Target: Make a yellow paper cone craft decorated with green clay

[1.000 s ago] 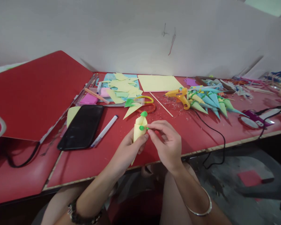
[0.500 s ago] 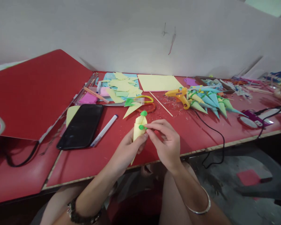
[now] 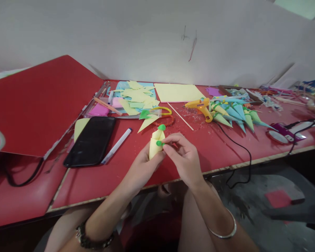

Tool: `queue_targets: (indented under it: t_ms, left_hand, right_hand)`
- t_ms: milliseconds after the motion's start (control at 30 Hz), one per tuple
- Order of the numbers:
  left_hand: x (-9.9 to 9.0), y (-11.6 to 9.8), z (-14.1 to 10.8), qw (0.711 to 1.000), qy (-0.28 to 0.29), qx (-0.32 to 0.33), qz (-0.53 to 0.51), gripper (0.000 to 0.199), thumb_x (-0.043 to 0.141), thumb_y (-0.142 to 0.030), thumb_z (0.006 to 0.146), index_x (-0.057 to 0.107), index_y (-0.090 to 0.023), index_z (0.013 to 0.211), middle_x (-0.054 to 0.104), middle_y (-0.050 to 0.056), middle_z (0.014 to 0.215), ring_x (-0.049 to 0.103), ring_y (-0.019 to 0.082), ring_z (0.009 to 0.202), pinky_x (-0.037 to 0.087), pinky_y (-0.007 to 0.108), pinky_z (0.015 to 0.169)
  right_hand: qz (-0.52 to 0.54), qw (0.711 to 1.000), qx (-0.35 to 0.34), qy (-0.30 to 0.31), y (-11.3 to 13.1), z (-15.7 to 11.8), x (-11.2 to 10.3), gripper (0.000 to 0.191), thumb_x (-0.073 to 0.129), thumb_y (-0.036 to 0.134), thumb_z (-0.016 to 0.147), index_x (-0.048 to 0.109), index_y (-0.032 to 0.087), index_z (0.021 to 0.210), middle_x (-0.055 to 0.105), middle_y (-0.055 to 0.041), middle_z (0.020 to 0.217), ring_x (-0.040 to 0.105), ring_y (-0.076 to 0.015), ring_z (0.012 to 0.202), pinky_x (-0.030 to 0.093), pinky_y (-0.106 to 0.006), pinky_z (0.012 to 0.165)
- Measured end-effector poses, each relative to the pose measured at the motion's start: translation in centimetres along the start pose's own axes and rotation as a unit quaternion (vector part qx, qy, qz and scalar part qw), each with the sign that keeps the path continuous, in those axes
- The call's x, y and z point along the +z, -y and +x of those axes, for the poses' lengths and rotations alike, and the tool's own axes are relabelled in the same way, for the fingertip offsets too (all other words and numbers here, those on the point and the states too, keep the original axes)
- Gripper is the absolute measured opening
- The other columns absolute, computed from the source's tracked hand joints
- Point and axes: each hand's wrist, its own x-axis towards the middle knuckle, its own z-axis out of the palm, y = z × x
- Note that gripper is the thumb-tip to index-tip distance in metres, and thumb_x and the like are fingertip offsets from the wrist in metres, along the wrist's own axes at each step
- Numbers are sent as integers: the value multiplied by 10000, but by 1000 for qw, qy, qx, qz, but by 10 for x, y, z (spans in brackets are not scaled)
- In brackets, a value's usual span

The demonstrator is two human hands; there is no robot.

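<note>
Yellow paper cone (image 3: pixel 154 148) over red table (image 3: pixel 94 183) near edge; I see left hand (image 3: pixel 144 165) wrapped round it, right hand (image 3: pixel 183 153) pinching small green bit (image 3: pixel 163 144) at its side, thumb and forefinger nearly together.

A big grey wall (image 3: pixel 136 45) stands at the far side. A thin dark mark (image 3: pixel 184 33) and a reddish mark (image 3: pixel 193 49) run down it. The long table (image 3: pixel 94 185) is red, with a pale, rough near edge. A big red board (image 3: pixel 36 105) rises at the left. Near right, the floor (image 3: pixel 244 220) is grey and patchy.
</note>
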Motion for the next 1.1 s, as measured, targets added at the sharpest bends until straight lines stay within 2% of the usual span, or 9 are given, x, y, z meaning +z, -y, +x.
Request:
queue_targets:
  t_ms: [167,333,567,767,1100]
  left_hand:
    - [1,-3,-1,1000,-8,3,3,134,604,-290,670,594,-185,753,443,-52,503,374,86,478,288,188,462]
    - [1,-7,-3,999,0,2,46,137,588,-304,665,575,-173,701,421,-60,477,451,118,564,350,207,541]
    - [0,-9,-3,998,20,2,65,143,556,-314,681,530,-173,689,410,-63,501,415,97,533,321,194,502]
    - [1,-11,-4,997,28,1,77,166,553,-310,672,487,-171,611,421,-58,522,413,96,536,317,194,497]
    - [2,-14,-6,995,21,-5,93,224,535,-314,661,401,-186,535,327,-71,479,356,86,492,274,194,467]
  right_hand:
    - [80,995,62,-5,-5,1,0,191,598,175,696,572,219,880,574,7,837,558,-108,807,486,-235,726]
    - [163,979,117,37,-6,3,-1,291,624,190,679,561,246,958,600,-4,986,552,-131,955,451,-279,858]
    - [204,965,163,27,-3,3,-1,282,664,195,635,557,245,890,607,7,916,565,-129,897,462,-288,836]
    - [212,961,173,30,-4,3,-1,259,657,180,636,550,234,865,583,20,880,556,-104,820,472,-241,752]
    - [226,961,155,39,-3,3,0,235,638,147,657,562,236,860,589,28,871,554,-88,839,458,-218,776]
